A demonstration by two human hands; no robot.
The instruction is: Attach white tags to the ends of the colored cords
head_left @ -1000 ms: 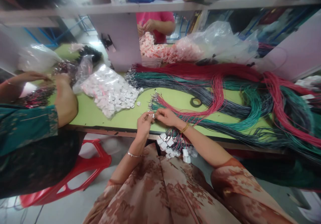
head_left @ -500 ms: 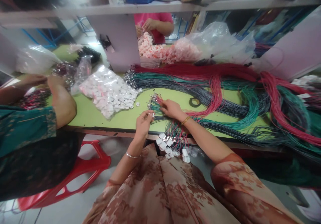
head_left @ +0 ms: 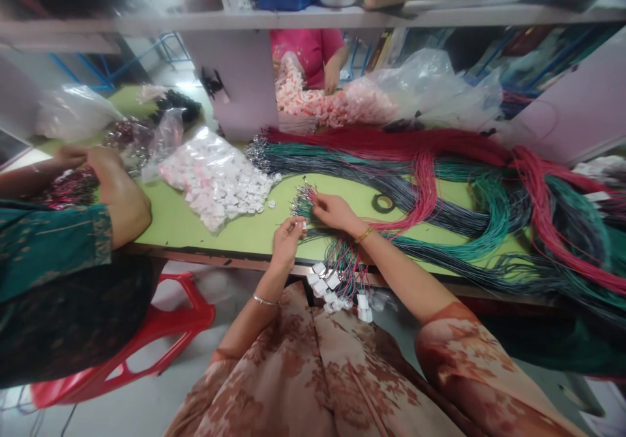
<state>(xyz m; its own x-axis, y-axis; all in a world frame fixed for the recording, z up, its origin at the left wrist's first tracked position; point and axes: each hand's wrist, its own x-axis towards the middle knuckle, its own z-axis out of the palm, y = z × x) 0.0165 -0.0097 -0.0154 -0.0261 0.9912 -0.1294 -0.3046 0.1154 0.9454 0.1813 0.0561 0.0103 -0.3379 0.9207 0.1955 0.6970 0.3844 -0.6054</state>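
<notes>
My left hand (head_left: 287,241) pinches a small white connector (head_left: 304,226) near the front edge of the green table. Just to its right, my right hand (head_left: 335,212) has its fingers closed at the metal-tipped ends of a wire bundle (head_left: 304,201); the strands between its fingertips are too small to make out. Red, green and black wires run right from under this hand. Several white connectors (head_left: 327,284) on wires hang over the table edge below my hands. Left of my hands lies a clear bag of white connectors (head_left: 220,182).
A black tape roll (head_left: 383,203) lies right of my right hand. Long red wires (head_left: 391,143) cross the table behind. At left is a co-worker's arm (head_left: 122,195) above a red stool (head_left: 180,319). Across the table, another person (head_left: 310,55) stands behind pinkish-white parts (head_left: 323,105).
The view has shifted slightly, moving the scene a little right. My hands keep nearly the same pose. The person across has lowered a hand toward the pinkish-white parts.
</notes>
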